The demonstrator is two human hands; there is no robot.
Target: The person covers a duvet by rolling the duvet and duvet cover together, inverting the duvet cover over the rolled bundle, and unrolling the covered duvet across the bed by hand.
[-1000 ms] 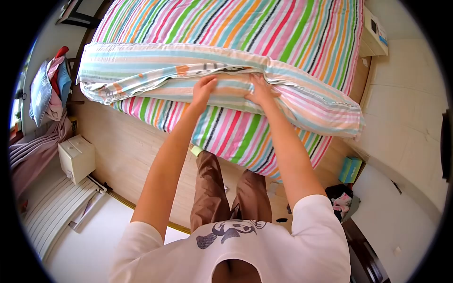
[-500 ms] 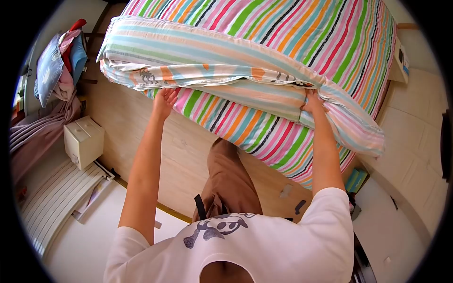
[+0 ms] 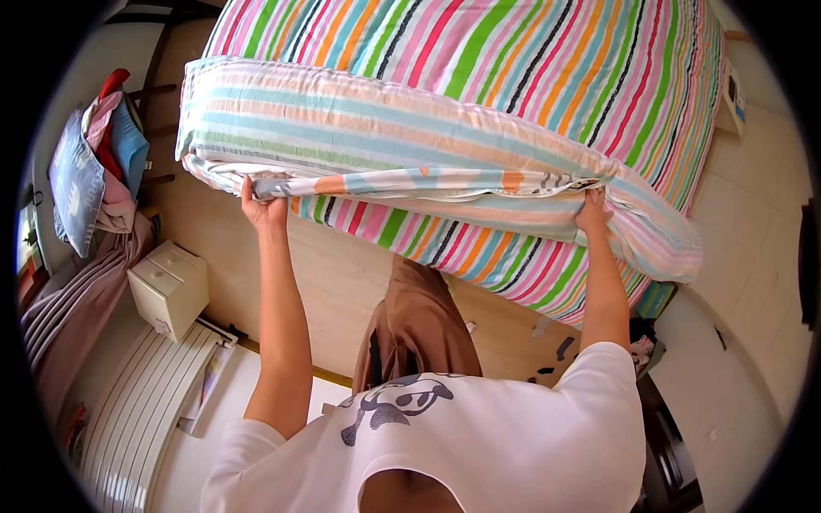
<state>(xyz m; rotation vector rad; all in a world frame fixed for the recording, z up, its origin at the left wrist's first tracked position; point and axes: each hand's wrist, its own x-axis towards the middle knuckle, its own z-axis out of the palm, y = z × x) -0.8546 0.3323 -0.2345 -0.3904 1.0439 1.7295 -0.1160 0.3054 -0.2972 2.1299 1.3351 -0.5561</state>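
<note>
Peach and blue stripes run along the folded bedding (image 3: 342,115), which lies across the bright striped bedspread (image 3: 479,51) at twelve o'clock. Handling its near edge looks like the step in hand: the left hand (image 3: 267,212), at eleven, pinches cloth by one end of the patterned strip (image 3: 385,182); the right hand (image 3: 592,215), at one, seems closed on the other. Most of the fold lies beyond both grips, so moving it evenly probably calls for matched tension.
</note>
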